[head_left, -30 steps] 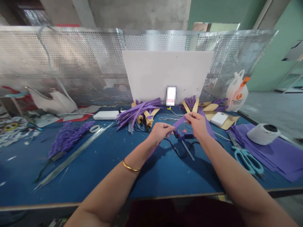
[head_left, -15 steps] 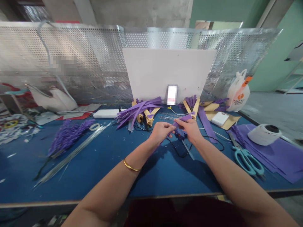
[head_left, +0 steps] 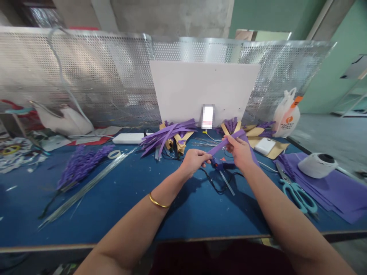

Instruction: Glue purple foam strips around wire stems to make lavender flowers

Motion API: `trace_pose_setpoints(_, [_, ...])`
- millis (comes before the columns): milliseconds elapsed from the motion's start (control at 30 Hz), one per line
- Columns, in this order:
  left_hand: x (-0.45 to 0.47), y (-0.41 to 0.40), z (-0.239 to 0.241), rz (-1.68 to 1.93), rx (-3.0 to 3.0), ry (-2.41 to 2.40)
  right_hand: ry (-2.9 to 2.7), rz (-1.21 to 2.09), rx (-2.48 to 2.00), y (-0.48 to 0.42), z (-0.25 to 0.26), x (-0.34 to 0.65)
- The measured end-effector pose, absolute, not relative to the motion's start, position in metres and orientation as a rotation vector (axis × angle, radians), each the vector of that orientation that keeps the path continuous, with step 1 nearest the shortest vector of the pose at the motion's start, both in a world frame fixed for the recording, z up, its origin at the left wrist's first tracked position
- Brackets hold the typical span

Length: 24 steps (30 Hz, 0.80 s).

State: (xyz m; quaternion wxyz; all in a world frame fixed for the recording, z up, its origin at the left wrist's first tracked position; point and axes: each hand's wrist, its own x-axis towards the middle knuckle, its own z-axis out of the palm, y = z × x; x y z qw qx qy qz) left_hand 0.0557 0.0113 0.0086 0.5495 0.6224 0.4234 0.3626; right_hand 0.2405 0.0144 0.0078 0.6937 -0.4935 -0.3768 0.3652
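Blue felt covered the surface (head_left: 120, 214), and a perforated metal screen (head_left: 86, 76) with a white board (head_left: 205, 91) leaning against it closed off the far edge.

Above the middle of the surface, both hands were clamped on one purple strip (head_left: 222, 144). The left hand (head_left: 195, 160), a gold bangle (head_left: 157, 201) on its wrist, pinched the lower end between thumb and fingers. The right hand (head_left: 241, 152) gripped the strip higher up. The strip was long, narrow and flat, a matte lilac with straight edges. It ran tilted, rising from the left hand towards the right, and its free end stuck out past the right hand's fingers. It was held clear of the surface.

Just under the hands lay a small blue tool (head_left: 218, 165) with a black cord (head_left: 213, 185) looping towards the person.

A loose bundle of like strips (head_left: 169, 135) lay behind the left hand, near the board. Purple flower sprigs (head_left: 83, 164) and a sheaf of thin wires (head_left: 86, 187) lay well to the left. To the right were teal scissors (head_left: 298, 194), a stack of purple sheets (head_left: 338, 187) and a white roll (head_left: 317, 165) resting on that stack.
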Motion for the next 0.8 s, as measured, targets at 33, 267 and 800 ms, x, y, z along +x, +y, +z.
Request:
trace_pose_setpoints(33, [0.056, 0.012, 0.008, 0.873, 1.471, 1.006, -0.894, 0.882, -1.108, 0.013, 0.008, 0.238])
trace_pose_setpoints(267, [0.057, 0.011, 0.006, 0.885, 1.482, 0.99, -1.03, 0.956, -1.207, 0.002, 0.002, 0.217])
trace_pose_setpoints(800, [0.056, 0.013, 0.004, 0.889, 1.491, 1.01, -1.008, 0.953, -1.143, 0.011, 0.007, 0.24])
